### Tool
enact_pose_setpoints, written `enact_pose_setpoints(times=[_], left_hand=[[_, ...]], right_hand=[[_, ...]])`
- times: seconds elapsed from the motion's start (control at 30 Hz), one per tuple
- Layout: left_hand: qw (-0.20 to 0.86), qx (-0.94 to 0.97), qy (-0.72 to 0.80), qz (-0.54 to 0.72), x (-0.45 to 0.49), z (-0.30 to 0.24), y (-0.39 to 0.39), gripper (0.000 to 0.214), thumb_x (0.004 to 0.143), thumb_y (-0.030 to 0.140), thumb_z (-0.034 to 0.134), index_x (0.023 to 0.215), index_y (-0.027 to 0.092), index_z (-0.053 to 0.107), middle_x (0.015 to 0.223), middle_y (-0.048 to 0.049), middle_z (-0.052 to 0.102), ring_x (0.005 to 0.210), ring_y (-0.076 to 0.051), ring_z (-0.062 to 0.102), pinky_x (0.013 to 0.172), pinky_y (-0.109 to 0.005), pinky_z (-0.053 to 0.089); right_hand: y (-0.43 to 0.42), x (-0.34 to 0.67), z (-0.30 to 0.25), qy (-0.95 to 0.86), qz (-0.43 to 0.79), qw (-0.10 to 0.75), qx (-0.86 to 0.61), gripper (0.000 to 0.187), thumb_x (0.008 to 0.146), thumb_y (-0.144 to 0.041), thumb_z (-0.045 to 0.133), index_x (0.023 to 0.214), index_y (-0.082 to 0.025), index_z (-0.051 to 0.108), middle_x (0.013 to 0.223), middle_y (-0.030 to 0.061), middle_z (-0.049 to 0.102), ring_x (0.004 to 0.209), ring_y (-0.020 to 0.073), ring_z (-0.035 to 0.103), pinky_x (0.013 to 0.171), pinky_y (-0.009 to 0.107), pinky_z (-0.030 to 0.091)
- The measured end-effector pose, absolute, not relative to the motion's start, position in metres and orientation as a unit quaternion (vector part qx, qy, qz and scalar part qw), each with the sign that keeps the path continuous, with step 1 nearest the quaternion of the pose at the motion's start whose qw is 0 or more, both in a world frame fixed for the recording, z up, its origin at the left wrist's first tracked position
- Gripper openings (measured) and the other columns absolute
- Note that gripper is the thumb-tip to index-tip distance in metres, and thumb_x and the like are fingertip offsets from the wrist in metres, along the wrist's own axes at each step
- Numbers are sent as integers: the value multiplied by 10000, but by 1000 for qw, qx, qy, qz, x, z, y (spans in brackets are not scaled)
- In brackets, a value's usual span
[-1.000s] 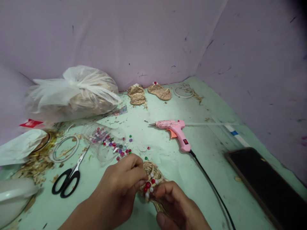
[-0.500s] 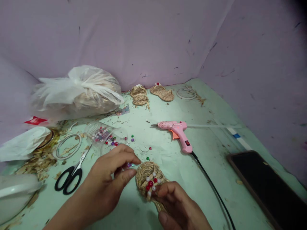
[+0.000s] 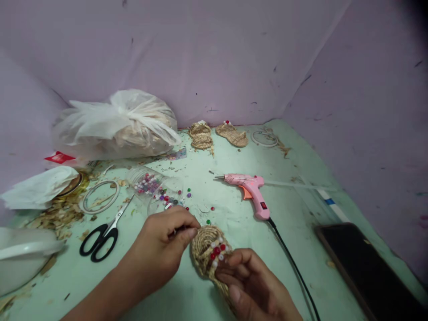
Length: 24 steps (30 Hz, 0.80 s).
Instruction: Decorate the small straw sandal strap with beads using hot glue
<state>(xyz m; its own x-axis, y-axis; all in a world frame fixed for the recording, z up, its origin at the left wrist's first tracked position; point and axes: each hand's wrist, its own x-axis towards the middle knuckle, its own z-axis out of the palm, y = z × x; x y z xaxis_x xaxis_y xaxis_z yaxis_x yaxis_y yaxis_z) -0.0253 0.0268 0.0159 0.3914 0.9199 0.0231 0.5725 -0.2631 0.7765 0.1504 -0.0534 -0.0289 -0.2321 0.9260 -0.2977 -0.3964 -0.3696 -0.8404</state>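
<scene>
The sandal [image 3: 202,248] is tan (ringed with coils), its beads [image 3: 217,250] red and white.

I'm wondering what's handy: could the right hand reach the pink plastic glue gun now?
Likely yes: nothing visible blocks the right hand from the pink plastic glue gun, though that hand seems to hold the beaded tan straw slipper.

A knotted, translucent white plastic bag [image 3: 133,125] rests at ten o'clock on a pale green bench [image 3: 287,165], before a scuffed lilac wall [image 3: 227,58] at twelve. A large, flat, black rectangular phone [image 3: 368,272] lies at four o'clock, black-handled metal scissors [image 3: 109,227] at eight, and a thin white ring [image 3: 265,146] at two.
</scene>
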Motion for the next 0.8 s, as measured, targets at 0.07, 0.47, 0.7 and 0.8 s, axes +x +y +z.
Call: enact_pose_setpoints(times=[0.07,0.47,0.7,0.8], left_hand=[[378,743,503,230,-26,16,28,161,768,116,497,705,177,632,681,1,606,665,-123,563,624,-216,418],[371,758,511,162,-28,8,20,230,709,76,460,666,173,663,605,-2,611,570,-134,553,539,-207,389],[137,692,667,238,-85,79,25,192,751,327,514,742,219,672,679,22,665,605,-140,563,558,-213,391],[71,660,702,258,-98,86,25,183,712,376,564,762,242,678,576,64,624,501,-105,502,471,-186,342]], right_hand=[[-49,155,-23,-323,711,453,-430,318,722,-438,662,904,-242,490,918,61,642,886,200,616,816,351,451],[-15,211,18,-527,447,384,-612,235,740,-405,636,895,-228,628,935,69,688,911,215,631,764,278,528],[11,218,35,-568,281,419,-650,197,718,-422,642,847,-274,653,863,5,708,769,164,653,654,217,528],[24,200,45,-640,283,358,-618,190,734,-414,607,785,-251,690,818,31,719,739,194,655,619,269,520]])
